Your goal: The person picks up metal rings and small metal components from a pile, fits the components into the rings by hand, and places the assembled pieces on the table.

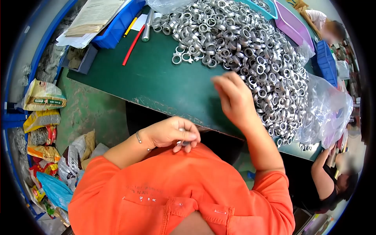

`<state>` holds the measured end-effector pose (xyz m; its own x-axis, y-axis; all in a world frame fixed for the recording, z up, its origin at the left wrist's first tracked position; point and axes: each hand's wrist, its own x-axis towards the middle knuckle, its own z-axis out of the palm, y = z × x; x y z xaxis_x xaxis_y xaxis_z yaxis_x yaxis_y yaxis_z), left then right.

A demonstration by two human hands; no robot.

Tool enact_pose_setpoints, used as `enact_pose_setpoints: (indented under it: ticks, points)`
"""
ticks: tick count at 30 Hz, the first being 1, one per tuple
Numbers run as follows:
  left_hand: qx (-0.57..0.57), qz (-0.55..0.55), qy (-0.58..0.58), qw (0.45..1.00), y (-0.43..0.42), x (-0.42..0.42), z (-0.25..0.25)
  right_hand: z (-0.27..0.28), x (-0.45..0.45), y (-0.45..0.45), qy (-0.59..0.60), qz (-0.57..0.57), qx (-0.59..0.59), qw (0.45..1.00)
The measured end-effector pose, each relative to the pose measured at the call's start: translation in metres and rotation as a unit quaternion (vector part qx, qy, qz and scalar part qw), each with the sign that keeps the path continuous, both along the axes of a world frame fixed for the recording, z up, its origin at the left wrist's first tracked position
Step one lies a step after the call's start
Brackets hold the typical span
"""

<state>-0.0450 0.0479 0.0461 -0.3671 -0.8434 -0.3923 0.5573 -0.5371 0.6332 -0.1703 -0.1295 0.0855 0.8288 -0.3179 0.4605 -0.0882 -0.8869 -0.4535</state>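
Note:
My left hand [176, 134] is held in front of the orange shirt, just off the near table edge. Its fingers are curled round a small metal piece [181, 143], mostly hidden by them; only bits of grey metal show. Over the green table my right hand [234, 98] hovers at the near-left side of a big heap of metal rings [235, 43]. Its fingers are somewhat bent and slightly blurred, and I see nothing held in them. The rings are silver-grey, each with a small lug, and lie piled on one another.
A red stick [133, 45], a metal rod [148, 25] and a yellow pen [131, 26] lie beside a blue bin [117, 29] with papers. A pink tray [293, 21] and plastic bags [325, 109] flank the heap. Two other people are at the right.

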Motion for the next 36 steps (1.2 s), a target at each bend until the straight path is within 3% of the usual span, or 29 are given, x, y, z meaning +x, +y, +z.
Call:
enact_pose_setpoints:
  ticks: [2,3,4,5,7,9,11,12,14,16,17,19,20,21,24,25,27,29,31,33,35,36]
  points:
    - [0.035,-0.058,-0.055,0.996,0.000,-0.003,-0.022,-0.005,0.023,-0.014,0.039,-0.033,-0.022,0.998]
    - [0.069,-0.065,-0.063,0.994,-0.003,-0.007,-0.042,-0.012,0.035,-0.022,0.078,-0.047,-0.089,0.992]
    - [0.092,-0.032,0.003,0.995,-0.008,-0.009,-0.069,-0.015,0.041,-0.025,0.116,-0.062,-0.155,0.979]
    - [0.093,0.050,0.043,0.993,-0.013,-0.015,-0.098,-0.014,0.042,-0.024,0.112,-0.064,-0.157,0.979]
    - [0.219,0.275,0.231,0.907,-0.032,-0.022,-0.109,-0.011,0.043,-0.024,0.173,-0.070,-0.179,0.966]
    - [0.170,0.347,0.265,0.883,-0.047,-0.022,-0.120,-0.012,0.031,-0.023,0.152,-0.060,-0.181,0.970]
    - [0.096,0.344,0.229,0.906,-0.059,-0.024,-0.125,-0.015,0.016,-0.018,0.083,-0.025,0.056,0.995]
    - [0.059,0.334,0.196,0.920,-0.061,-0.026,-0.126,-0.009,0.009,-0.013,0.086,-0.011,0.185,0.979]
    - [-0.018,0.299,0.096,0.949,-0.059,-0.028,-0.126,-0.018,-0.006,-0.005,0.015,0.019,0.348,0.937]
    - [-0.116,0.238,-0.072,0.962,-0.052,-0.028,-0.124,-0.026,-0.018,0.003,-0.039,0.052,0.507,0.859]
    - [-0.170,0.196,-0.172,0.950,-0.047,-0.025,-0.120,-0.026,-0.023,0.006,-0.036,0.047,0.512,0.857]
    - [-0.217,0.035,-0.366,0.904,-0.035,-0.018,-0.104,-0.022,-0.026,0.014,-0.113,0.068,0.591,0.796]
    - [-0.141,-0.136,-0.454,0.869,-0.028,-0.015,-0.085,-0.019,-0.028,0.016,-0.111,0.054,0.606,0.786]
    - [-0.195,-0.192,-0.508,0.817,-0.024,-0.012,-0.065,-0.020,-0.029,0.017,-0.110,0.054,0.610,0.783]
    - [-0.221,-0.279,-0.483,0.800,-0.018,-0.001,-0.024,-0.020,-0.031,0.018,-0.126,0.058,0.621,0.771]
    - [-0.285,-0.238,-0.460,0.807,-0.017,0.002,-0.010,-0.019,-0.031,0.019,-0.126,0.058,0.622,0.770]
    - [-0.281,-0.171,-0.396,0.857,-0.020,0.004,0.018,-0.017,-0.030,0.022,-0.151,0.095,0.634,0.753]
    - [-0.079,0.017,-0.253,0.964,-0.021,-0.005,0.036,-0.020,-0.028,0.028,-0.172,0.103,0.605,0.771]
    - [-0.138,0.235,-0.192,0.943,-0.030,-0.012,0.023,-0.023,-0.027,0.034,-0.191,0.105,0.527,0.821]
    - [-0.152,0.278,-0.195,0.928,-0.032,-0.010,0.023,-0.024,-0.026,0.033,-0.164,0.111,0.369,0.908]
    - [-0.174,0.288,-0.217,0.916,-0.032,-0.012,0.020,-0.025,-0.028,0.037,-0.166,0.106,0.358,0.913]
    - [-0.231,0.302,-0.307,0.873,-0.032,-0.011,0.019,-0.021,-0.027,0.039,-0.157,0.083,0.404,0.897]
